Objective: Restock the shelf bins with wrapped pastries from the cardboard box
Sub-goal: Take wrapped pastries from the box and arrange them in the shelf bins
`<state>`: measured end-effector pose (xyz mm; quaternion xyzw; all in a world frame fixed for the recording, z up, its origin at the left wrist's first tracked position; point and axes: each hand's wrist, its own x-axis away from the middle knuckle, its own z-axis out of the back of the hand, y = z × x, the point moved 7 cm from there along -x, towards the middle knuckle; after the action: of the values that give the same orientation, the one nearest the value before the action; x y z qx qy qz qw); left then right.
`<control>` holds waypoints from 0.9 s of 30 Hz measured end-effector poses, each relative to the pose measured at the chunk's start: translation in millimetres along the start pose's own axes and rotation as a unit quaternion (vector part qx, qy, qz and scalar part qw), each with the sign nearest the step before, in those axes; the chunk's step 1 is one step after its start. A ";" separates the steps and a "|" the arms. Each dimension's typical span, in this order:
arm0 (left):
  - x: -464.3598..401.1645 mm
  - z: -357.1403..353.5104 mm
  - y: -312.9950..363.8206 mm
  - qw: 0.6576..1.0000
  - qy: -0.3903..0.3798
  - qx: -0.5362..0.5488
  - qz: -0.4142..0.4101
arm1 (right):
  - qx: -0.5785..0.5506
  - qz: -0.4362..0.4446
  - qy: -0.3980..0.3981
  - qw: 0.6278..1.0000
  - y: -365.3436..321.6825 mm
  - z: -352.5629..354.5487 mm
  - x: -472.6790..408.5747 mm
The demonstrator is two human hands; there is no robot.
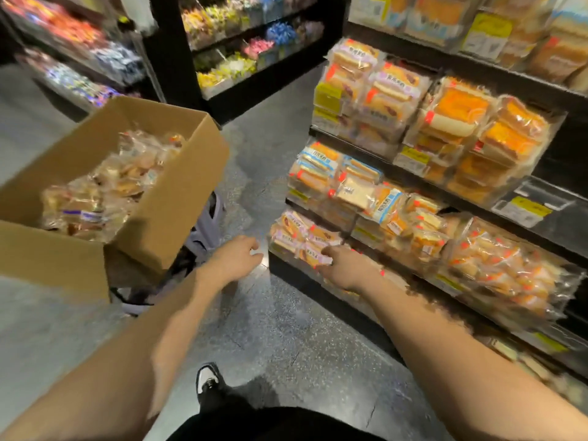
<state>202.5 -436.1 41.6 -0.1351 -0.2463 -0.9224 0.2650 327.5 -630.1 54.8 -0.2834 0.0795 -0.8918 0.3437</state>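
Open grey floor [280, 329] between cardboard box [127, 186] at left, full of wrapped pastries [105, 189], and shelf bins [413, 198] at right. Left hand [235, 257] loose, fingers relaxed, holding nothing, just off the lowest bin's near corner. Right hand [345, 268] pinching a pastry packet [313, 257] at that bin's front edge. Candy shelves [241, 52] far behind.

The cardboard box [133, 198] of wrapped pastries [105, 189] sits left of the left hand [234, 261]. The shelf bins [413, 198] rise right of and beyond the right hand [345, 268], which touches the lowest bin's [305, 240] front packets.
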 end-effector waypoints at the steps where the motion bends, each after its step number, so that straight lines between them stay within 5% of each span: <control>1: 4.2 7.5 -22.3 1.000 0.002 0.005 0.010 | 0.006 0.010 -0.005 1.000 -22.5 -7.1 -7.4; 14: 41.0 124.0 -308.8 0.991 0.043 0.037 0.118 | 0.028 0.090 -0.083 0.992 -293.5 -92.7 -118.6; 27: 2.1 163.8 -463.2 0.955 0.095 0.141 0.245 | 0.048 0.158 -0.024 0.986 -401.8 -89.8 -216.2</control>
<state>-37.0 -8.9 3.0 -0.0641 -0.3066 -0.7938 0.5213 179.5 -190.9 18.4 -0.2718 0.0722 -0.8218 0.4955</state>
